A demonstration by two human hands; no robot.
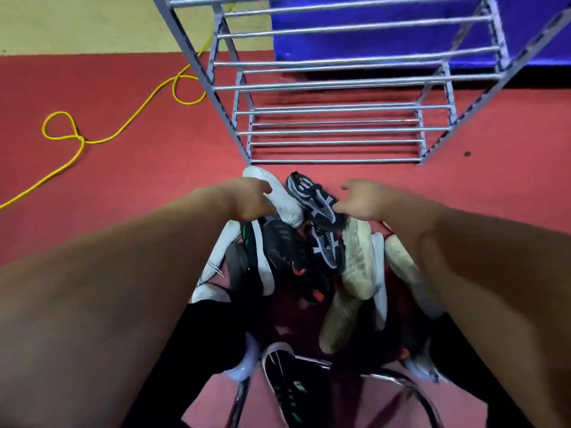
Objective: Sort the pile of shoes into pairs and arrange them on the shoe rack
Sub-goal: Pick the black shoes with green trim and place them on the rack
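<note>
A pile of several shoes lies on the red floor in front of me. My left hand (247, 199) grips a white sneaker (279, 196) at the far edge of the pile, thumb on top and fingers curled under it. Beside it lies a black-and-white mesh sneaker (312, 196); my right hand (367, 199) reaches to its heel, fingertips touching and thumb raised. Its matching mesh sneaker (327, 248) lies just nearer. Two cream shoes (358, 257) sit on the right, and a black shoe with red marks (290, 257) in the middle. The grey metal shoe rack (333, 87) stands beyond, with bare shelves.
A yellow cord (129, 118) loops over the floor at the left. A blue mat (386, 41) lies behind the rack. Chrome tube legs (398, 381) and a black shoe with green marks (287, 384) are close below me.
</note>
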